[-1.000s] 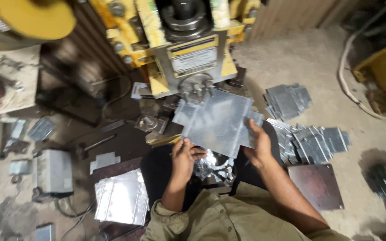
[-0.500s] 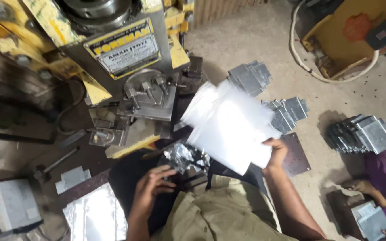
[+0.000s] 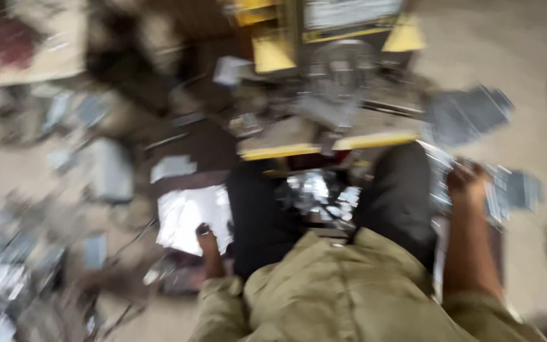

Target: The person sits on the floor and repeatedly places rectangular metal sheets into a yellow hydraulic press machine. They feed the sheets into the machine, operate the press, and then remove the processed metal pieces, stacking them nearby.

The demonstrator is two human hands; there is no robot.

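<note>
Since a moment ago we have let go of the raised sheet: our left hand [image 3: 206,244] now rests on the stack of metal sheets [image 3: 192,215] beside our knee, right hand [image 3: 466,180] reaches the plates [image 3: 508,190], both grips too blurred to tell.

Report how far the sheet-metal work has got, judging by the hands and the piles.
Done, apparently: grey metal pieces lie stacked right of the yellow machine. In hand: the left hand rests on a shiny flat sheet on the floor; the right hand reaches into pieces at the right. Blur hides any grip. Left: more scattered pieces at far left.
</note>
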